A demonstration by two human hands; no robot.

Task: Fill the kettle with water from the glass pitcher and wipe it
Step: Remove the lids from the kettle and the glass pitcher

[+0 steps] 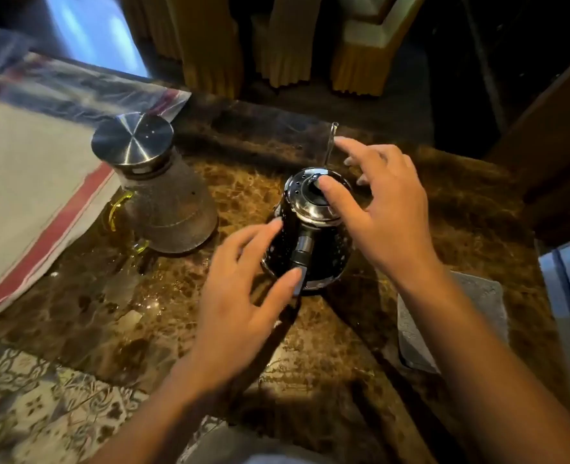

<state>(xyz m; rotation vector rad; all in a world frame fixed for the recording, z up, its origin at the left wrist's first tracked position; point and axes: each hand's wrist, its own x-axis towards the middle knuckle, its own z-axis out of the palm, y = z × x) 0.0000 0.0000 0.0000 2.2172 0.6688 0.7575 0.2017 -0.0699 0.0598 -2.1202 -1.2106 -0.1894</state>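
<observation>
Nearest me, my left hand (240,289) hovers with its fingers spread and loose, gripping nothing; the thumb lies right at the kettle's handle (302,254), though I cannot tell if it truly touches. The kettle (310,229) stands upright on the brown marble table (176,313), its lid (310,195) in place. My right hand (377,209) reaches over it with straight, splayed fingers, the thumb tip resting on the lid's dark knob and the others spread toward the thin spout (330,142). A grey cloth (477,313) lies just beside my right forearm.

Farther left stands the glass pitcher (163,202), upright with its steel cap (133,139) on, well apart from the kettle, next to a striped cloth (26,195).

My worry: with neither hand holding firmly, a push on the lid could tip the kettle or skid it across the glossy stone. The slim spout could catch my spread fingers. The pitcher's patterned glass may slip when I lift it.

I read no brand, label or writing anywhere.
</observation>
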